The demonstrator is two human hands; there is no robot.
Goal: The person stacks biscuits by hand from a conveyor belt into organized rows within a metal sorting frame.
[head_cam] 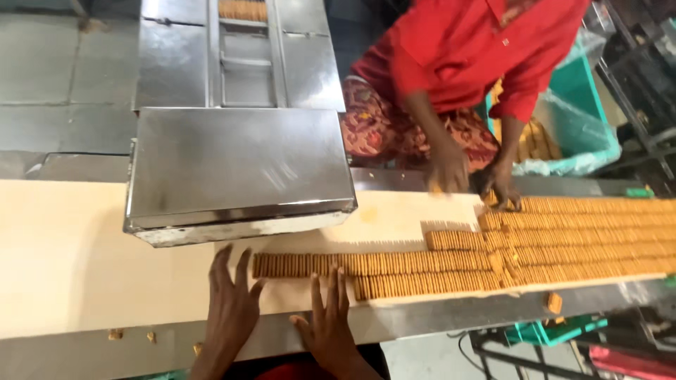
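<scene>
- My left hand (231,309) lies flat on the cream conveyor belt (63,260), fingers spread wide, gripping nothing.
- Its fingertips (243,262) sit just near of the left end of the long rows of tan edge-stacked biscuits (373,264); I can't tell whether they touch.
- My right hand (328,320) is also flat and open, palm down, at the belt's near steel edge (436,317), holding nothing.
- Its fingertips (336,278) reach up to the near side of the first row, just left of where the second, nearer row (422,283) starts; contact unclear.
- So the biscuits lie just far of both hands and run off to the right; neither hand closes on them.
- Further right the rows widen into a multi-row bed of biscuits (591,236) that fills the belt.
- A boxy stainless steel machine housing (236,172) overhangs the belt, far of my left hand.
- Across the belt, a co-worker in a red shirt (472,49) has both hands down at the far edge: one hand (445,169) blurred, the other (501,184) at the far rows.
- A green crate lined with clear plastic (584,119) sits far right, behind the co-worker.
- Biscuit crumbs (115,334) lie on the near edge to the left; one stray biscuit piece (554,302) to the right.
</scene>
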